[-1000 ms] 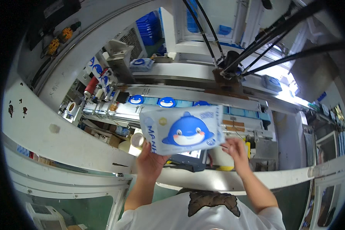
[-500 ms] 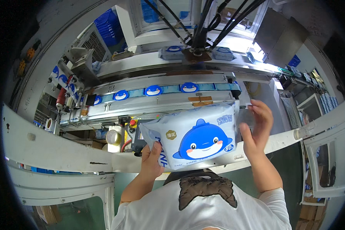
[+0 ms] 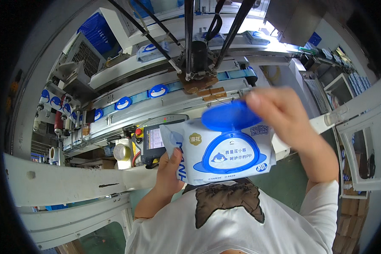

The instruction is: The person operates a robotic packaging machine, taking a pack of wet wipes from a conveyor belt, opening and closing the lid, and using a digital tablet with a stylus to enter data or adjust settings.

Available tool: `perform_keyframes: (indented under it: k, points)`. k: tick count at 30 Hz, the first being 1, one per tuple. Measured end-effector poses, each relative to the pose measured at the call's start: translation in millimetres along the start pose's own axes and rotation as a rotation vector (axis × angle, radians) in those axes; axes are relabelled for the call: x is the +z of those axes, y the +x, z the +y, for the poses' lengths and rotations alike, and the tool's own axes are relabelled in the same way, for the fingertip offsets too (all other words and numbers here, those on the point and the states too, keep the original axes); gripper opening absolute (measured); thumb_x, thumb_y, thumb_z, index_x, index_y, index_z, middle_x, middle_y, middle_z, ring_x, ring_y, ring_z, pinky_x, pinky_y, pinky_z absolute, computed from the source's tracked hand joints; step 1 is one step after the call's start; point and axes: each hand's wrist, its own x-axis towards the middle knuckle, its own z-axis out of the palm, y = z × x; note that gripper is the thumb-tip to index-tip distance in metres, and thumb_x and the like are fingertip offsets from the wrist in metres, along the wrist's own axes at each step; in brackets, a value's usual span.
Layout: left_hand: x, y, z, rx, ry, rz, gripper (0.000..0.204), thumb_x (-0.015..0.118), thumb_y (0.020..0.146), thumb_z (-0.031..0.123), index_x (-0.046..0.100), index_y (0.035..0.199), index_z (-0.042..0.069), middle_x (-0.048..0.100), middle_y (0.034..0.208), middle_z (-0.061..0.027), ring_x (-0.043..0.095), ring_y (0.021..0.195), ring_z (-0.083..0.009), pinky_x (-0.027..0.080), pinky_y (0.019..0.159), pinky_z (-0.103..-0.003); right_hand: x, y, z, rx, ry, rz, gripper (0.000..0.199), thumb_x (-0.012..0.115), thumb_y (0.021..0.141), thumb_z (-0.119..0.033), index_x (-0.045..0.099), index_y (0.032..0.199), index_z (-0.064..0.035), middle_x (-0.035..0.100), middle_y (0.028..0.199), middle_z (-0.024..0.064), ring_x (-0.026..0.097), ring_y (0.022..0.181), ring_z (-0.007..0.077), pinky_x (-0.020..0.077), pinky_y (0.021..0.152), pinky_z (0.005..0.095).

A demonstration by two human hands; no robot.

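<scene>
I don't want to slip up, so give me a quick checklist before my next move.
1. Left hand gripping the soft white-and-blue plastic packet by its left end: ok.
2. Right hand touching the rounded blue plastic lid: ok.
3. Lid shut: not ok, raised.
4. White, blue-rimmed printed panel below the lid uncovered: ok.
5. Right hand's pinch firm: cannot tell, blurred.
</scene>
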Motion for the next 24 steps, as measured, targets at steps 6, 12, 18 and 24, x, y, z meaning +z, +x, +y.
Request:
perform_keyframes:
  k: [6,12,18,24]
  points:
    - [0,-6,10,0.109,0.372,-0.055,0.042,0.037,0.097,0.032,0.042,0.126,0.002,0.058,0.113,-0.0110,0.059,0.100,-0.0195,0.050,0.083,-0.032,1,15,-5,0.225,0.294,-0.036,0.047,0.048,0.093,-0.040,0.063,0.081,0.0030,0.057,0.065,-0.0003,0.048,0.061,0.0047,0.0418,0.056,0.0225]
    - [0,0,8,-0.016,-0.033,-0.020,0.044,0.040,0.096,0.034,0.042,0.125,0.001,0.058,0.113,-0.0123,0.060,0.100,-0.0210,0.050,0.083,-0.033,4,15,-4,0.158,0.290,0.003,0.047,0.050,0.093,-0.039,0.060,0.073,0.0020,0.050,0.059,-0.0018,0.042,0.055,0.0049,0.0373,0.050,0.0232]
    - [2,2,9,0.011,-0.038,-0.019,0.047,0.041,0.095,0.035,0.042,0.125,-0.002,0.059,0.112,-0.0135,0.061,0.098,-0.0214,0.051,0.081,-0.033,1,12,-8,0.200,0.238,-0.022,0.040,0.051,0.094,-0.033,0.059,0.076,0.0028,0.053,0.066,-0.0019,0.045,0.063,0.0043,0.0385,0.055,0.0211]
    - [3,-1,9,0.061,0.159,0.005,0.044,0.037,0.097,0.035,0.046,0.122,0.000,0.061,0.107,-0.0115,0.062,0.093,-0.0187,0.052,0.077,-0.030,-1,9,-11,0.170,0.192,-0.006,0.038,0.051,0.094,-0.030,0.060,0.077,0.0028,0.051,0.066,-0.0027,0.043,0.063,0.0044,0.0378,0.055,0.0208]
